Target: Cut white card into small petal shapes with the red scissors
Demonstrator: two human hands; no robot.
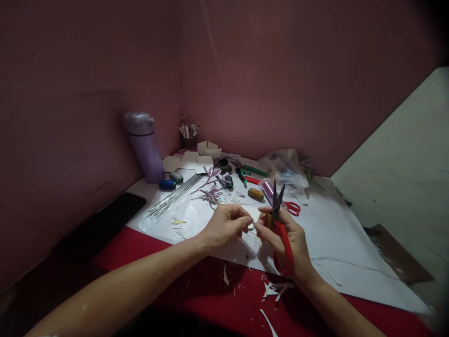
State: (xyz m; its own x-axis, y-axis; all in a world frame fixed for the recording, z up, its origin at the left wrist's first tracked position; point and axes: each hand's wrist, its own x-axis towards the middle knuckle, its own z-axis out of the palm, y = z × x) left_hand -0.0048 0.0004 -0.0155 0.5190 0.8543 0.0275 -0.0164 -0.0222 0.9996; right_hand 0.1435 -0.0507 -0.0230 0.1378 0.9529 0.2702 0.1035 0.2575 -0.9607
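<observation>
Red-handled scissors (285, 248) hang on my right hand (297, 238), blades pointing up and slightly parted. The thumb and fingers of that hand come together near a small pale piece, partly hidden. My left hand (224, 225) is closed in a pinch just to the left, its fingertips almost meeting the right ones. What sits in that pinch is too small to make out. Behind the hands, pale purple flowers (212, 192) on a thin stem lie on the white sheet (336, 234). A gold thread spool (256, 194) lies just beyond my right hand.
A bundle of wires (175, 195), a blue spool (167, 185) and a purple bottle (145, 150) stand or lie at left. Green-handled pliers (254, 170), a plastic bag (286, 166) and more red scissors (293, 208) lie behind. Paper scraps (270, 290) litter the red cloth (210, 281).
</observation>
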